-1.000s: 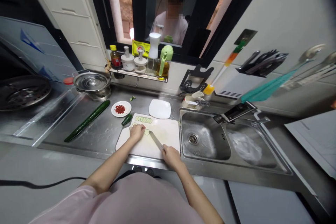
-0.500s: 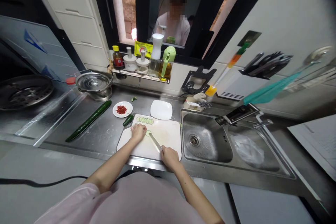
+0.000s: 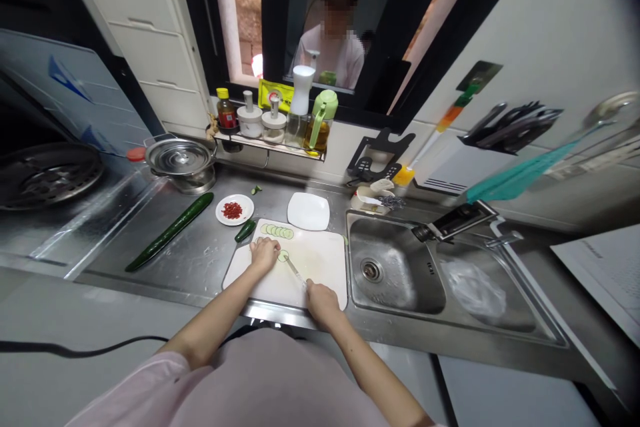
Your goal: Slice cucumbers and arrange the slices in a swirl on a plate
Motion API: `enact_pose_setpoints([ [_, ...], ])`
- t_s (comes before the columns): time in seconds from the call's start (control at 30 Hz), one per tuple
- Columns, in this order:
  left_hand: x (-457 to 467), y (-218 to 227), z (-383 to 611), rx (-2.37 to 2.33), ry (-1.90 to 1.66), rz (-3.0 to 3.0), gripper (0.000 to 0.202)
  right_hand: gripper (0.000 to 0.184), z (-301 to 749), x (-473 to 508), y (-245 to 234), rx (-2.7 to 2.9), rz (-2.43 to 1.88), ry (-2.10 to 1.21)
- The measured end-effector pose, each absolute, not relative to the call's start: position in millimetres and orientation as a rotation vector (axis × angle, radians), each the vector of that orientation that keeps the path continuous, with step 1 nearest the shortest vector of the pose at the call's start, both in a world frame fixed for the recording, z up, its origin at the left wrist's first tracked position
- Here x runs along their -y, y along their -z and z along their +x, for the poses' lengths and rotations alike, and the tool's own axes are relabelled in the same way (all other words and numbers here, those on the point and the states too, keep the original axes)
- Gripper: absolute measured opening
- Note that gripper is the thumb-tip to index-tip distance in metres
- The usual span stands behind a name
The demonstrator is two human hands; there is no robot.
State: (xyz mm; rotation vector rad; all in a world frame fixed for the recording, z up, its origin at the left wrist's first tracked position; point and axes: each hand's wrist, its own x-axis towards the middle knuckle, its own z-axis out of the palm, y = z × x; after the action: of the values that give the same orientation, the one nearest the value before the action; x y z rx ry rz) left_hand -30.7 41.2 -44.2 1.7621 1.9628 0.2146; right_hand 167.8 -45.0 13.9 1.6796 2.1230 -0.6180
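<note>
A white cutting board (image 3: 320, 263) lies on the steel counter beside the sink. My left hand (image 3: 263, 254) is curled over a piece of cucumber (image 3: 283, 255) on the board, pressing it down. My right hand (image 3: 321, 300) is closed round the handle of a knife (image 3: 295, 270), whose blade meets the cucumber's cut end. A row of cucumber slices (image 3: 277, 231) lies along the board's far edge. A short cucumber end (image 3: 245, 231) rests just off the board's left corner.
A whole long cucumber (image 3: 170, 231) lies on the counter to the left, near a small dish of chopped red chilli (image 3: 234, 209) and a white square plate (image 3: 309, 211). A lidded steel pot (image 3: 179, 161), a condiment shelf (image 3: 270, 140) and the sink (image 3: 395, 267) surround the board.
The camera has shifted slightly. My right hand has drawn the knife closer to the cucumber under my left hand; both hands stay on the board.
</note>
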Motion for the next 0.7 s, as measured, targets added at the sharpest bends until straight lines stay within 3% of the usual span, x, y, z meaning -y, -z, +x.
enact_pose_setpoints([
  [0.7, -42, 39, -25, -1.988, -0.198, 1.739, 0.019, 0.037, 158, 33, -14, -2.127, 1.687, 0.605],
])
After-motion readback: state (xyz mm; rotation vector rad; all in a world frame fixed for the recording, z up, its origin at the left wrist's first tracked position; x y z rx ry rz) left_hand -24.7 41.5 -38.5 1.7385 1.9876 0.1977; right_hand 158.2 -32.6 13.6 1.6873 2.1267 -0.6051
